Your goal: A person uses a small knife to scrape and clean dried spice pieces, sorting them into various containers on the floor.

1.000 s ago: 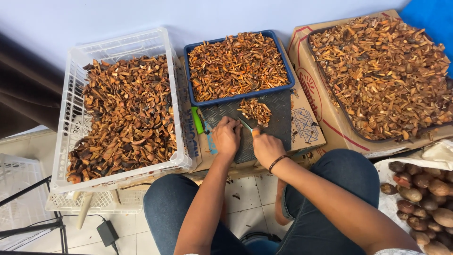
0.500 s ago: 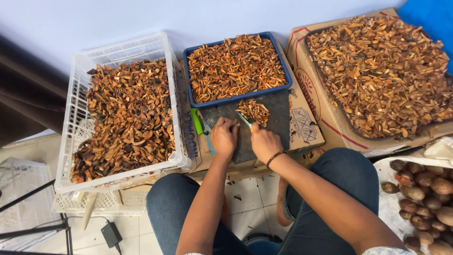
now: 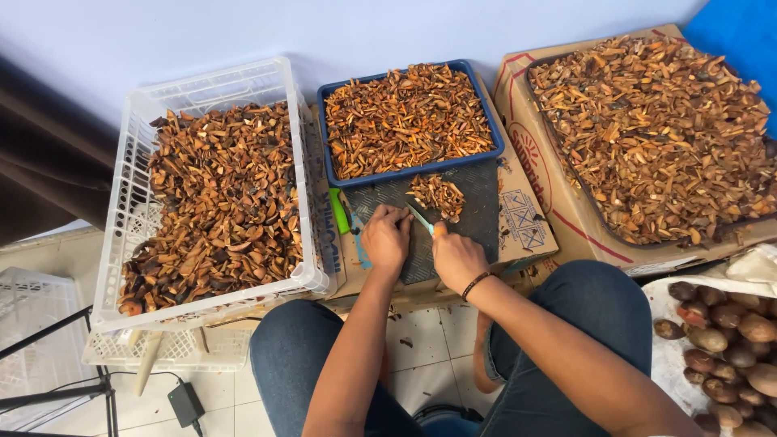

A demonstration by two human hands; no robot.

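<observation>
While both hands are bent over the dark mat, the scene is laid out as follows.

Head view, left hand: the left hand (image 3: 386, 239) is curled shut on a small piece pinned to the dark cutting mat (image 3: 477, 212); what the piece is cannot be told.
Head view, right hand: the right hand (image 3: 456, 257) is closed around a knife (image 3: 421, 218), whose blade is angled up toward the left hand's fingertips.
Hands together: they are held just beside each other, nearly touching.
Ahead of the hands: a small heap of cut pieces (image 3: 437, 195) is seen on the mat, and beyond it a blue tray (image 3: 329, 154) filled with orange-brown slivers.
Left of the hands: a white crate (image 3: 129, 202) of brown shells is set.
Right of the hands: a cardboard box (image 3: 534, 162) of chips is placed, and whole brown nuts (image 3: 728, 340) lie nearer the knee.
</observation>
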